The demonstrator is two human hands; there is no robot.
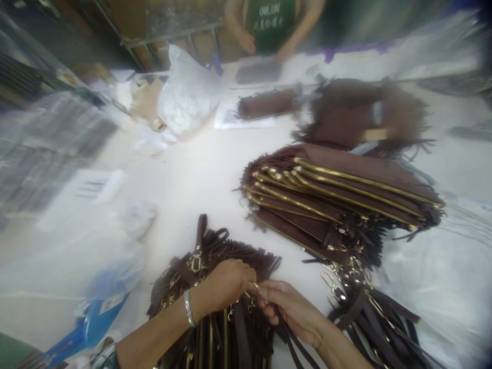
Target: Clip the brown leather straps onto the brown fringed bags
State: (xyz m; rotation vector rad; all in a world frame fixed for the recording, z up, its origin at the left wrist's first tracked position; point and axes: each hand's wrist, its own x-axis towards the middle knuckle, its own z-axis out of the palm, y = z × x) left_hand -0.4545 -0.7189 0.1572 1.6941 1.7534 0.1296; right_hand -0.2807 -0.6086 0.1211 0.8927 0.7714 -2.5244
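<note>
My left hand [226,284], with a silver bangle on its wrist, is closed on the metal clasp end of a dark brown strap [240,328]. My right hand [292,307] meets it from the right, fingers pinched on the same strap and clasp. Both hands rest over a pile of brown fringed bags with gold hardware [200,266] at the near edge of the white table [184,174]. To the right lies a fanned stack of brown fringed bags with gold zippers [334,195], and loose brown straps with gold clips [369,312] trail below it.
Another brown fringed heap [365,113] and a rolled brown piece [267,102] lie farther back. White plastic bags [188,95] and paper sheets [82,192] sit at left, white wrapping [449,271] at right. A person in a green apron [271,23] stands across the table, hands near a dark flat piece.
</note>
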